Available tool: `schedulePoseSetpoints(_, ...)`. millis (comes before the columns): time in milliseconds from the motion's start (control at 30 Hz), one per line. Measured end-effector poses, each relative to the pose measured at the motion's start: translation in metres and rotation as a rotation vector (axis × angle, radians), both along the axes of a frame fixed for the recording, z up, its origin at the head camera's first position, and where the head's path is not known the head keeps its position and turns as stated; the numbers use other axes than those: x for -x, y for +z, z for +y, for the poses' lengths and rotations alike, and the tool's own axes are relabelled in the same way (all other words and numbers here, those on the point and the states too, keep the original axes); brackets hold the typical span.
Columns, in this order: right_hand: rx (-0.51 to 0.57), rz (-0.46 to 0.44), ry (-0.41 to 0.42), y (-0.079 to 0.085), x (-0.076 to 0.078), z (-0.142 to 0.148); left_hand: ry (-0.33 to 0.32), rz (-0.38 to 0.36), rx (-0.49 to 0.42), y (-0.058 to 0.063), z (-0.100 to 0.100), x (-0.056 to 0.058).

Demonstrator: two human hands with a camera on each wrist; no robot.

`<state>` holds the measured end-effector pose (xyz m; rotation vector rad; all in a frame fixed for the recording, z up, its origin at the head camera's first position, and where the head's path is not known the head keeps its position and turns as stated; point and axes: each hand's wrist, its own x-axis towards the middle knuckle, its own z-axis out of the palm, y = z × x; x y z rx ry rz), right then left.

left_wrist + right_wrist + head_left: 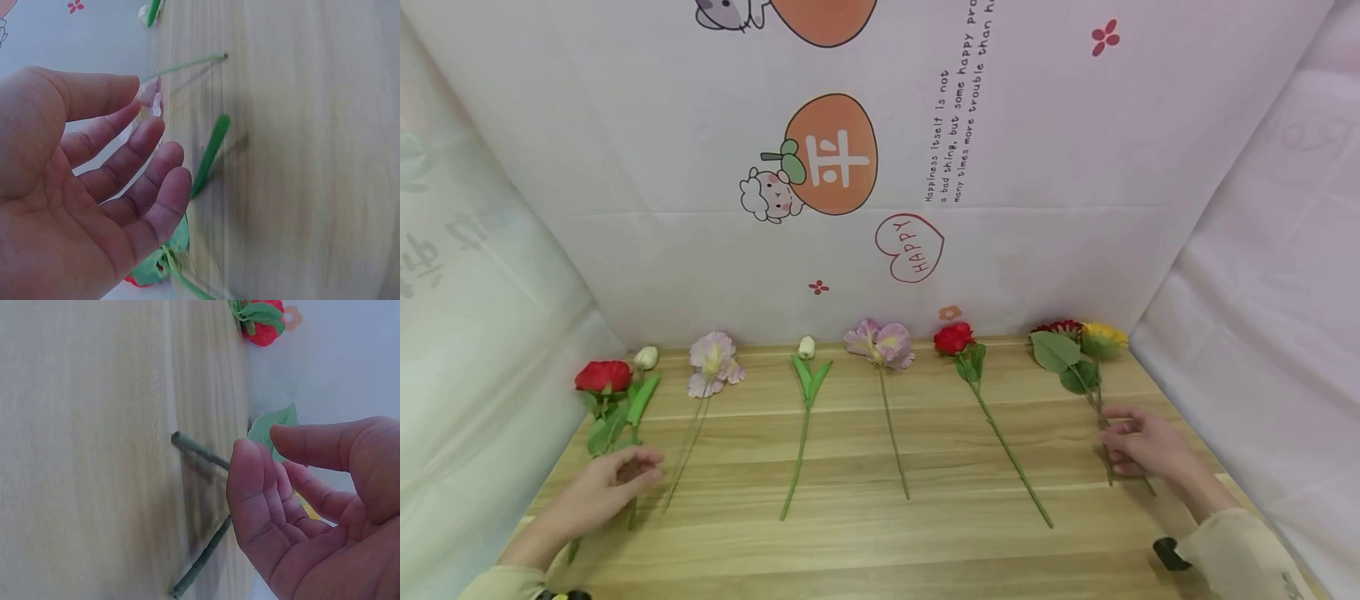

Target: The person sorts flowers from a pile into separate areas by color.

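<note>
A row of artificial flowers lies on the wooden table (880, 542), heads toward the back wall. My left hand (643, 467) hovers with relaxed fingers over the stems of a red rose (602, 377) and a white bud (646, 357) at the far left. The left wrist view shows this left hand (153, 131) with an empty palm above a green stem (209, 156). My right hand (1116, 442) lies over the stems of a dark red flower (1060, 327) and a yellow sunflower (1103, 337). Its fingers (250, 487) are loosely curved above two stems (199, 449), gripping nothing.
Between the hands lie a pale pink flower (713, 362), a white tulip (806, 347), a purple flower (880, 342) and another red rose (953, 337). White printed sheets wall in the table at the back and both sides. Bare wood runs along the front.
</note>
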<state>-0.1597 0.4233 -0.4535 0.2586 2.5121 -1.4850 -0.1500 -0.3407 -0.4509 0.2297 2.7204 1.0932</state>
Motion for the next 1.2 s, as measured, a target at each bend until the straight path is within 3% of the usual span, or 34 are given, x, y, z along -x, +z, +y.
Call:
schedulePoseSetpoints(200, -0.014, 0.015, 0.010, 0.003, -0.002, -0.007, -0.018, -0.001, -0.021, -0.001, 0.012, 0.005)
schedulePoseSetpoints(533, 0.000, 0.037, 0.016, -0.003, -0.007, -0.010, -0.007, 0.017, 0.041, -0.004, 0.022, 0.018)
schedulePoseSetpoints(833, 0.015, 0.043, 0.013, -0.009, -0.007, -0.008, 0.039, -0.098, -0.117, -0.004, 0.025, 0.024)
schedulePoseSetpoints(1200, 0.027, 0.073, 0.036, -0.002, -0.008, -0.019, 0.042, -0.038, -0.207, 0.005, 0.033, 0.024)
